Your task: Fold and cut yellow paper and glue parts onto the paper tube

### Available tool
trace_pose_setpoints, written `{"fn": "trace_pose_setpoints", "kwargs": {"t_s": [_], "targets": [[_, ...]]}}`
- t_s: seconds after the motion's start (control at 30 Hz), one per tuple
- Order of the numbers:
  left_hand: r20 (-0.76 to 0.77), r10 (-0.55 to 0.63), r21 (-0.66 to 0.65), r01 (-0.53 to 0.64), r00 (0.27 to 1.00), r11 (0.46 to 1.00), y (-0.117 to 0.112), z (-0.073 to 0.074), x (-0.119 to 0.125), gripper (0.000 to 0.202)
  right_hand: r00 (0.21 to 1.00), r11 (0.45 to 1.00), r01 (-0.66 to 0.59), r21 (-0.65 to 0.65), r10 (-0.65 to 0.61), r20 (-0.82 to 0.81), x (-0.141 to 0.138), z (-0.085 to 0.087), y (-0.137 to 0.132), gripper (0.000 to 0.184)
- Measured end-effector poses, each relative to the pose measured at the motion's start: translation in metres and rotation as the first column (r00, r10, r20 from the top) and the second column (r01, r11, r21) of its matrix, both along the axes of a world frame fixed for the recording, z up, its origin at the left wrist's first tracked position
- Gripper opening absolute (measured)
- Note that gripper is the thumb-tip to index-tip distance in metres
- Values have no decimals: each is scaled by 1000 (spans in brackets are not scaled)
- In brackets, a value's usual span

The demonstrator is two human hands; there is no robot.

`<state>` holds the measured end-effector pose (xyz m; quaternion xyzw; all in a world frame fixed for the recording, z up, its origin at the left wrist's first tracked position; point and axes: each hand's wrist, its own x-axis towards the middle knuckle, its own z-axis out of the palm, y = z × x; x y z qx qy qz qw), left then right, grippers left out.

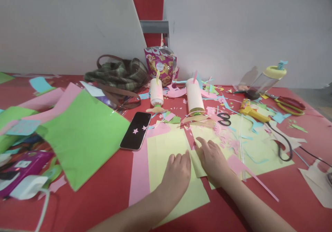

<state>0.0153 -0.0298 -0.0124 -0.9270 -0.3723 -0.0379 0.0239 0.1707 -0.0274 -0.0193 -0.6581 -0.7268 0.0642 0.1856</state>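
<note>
My left hand (178, 171) is over a pale yellow sheet (166, 145), its fingers curled and pressed together at the left edge of a small yellow paper piece (198, 164). On that piece's right edge, my right hand (212, 157) has its fingers bent around the paper. Part of the piece is hidden under the hands. Beneath the yellow sheet a pink sheet (138, 176) shows. Just beyond my hands lie black-handled scissors (224, 122) and pink paper scraps (229, 140). A phone (136, 130) with small pink stars on it lies to the left.
Two white tubes (156, 92) (194, 97) with paper tabs lie farther back. At right are a yellow glue gun (255, 113) with its cord, pliers-like tools (290, 104) and a clear bottle (264, 83). A large green sheet (88, 135) and a purple device (26, 168) are left.
</note>
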Motion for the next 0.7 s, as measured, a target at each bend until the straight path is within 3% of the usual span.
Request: {"fn": "trace_pose_setpoints", "kwargs": {"t_s": [0.43, 0.7], "targets": [[-137, -8, 13, 10, 991, 1000, 0, 8, 6, 52, 1000, 998, -24, -52, 24, -11, -2, -2, -2, 33], [-20, 2, 17, -2, 1000, 1000, 1, 1, 1, 48, 989, 998, 44, -38, -49, -141, 5, 2, -2, 33]]}}
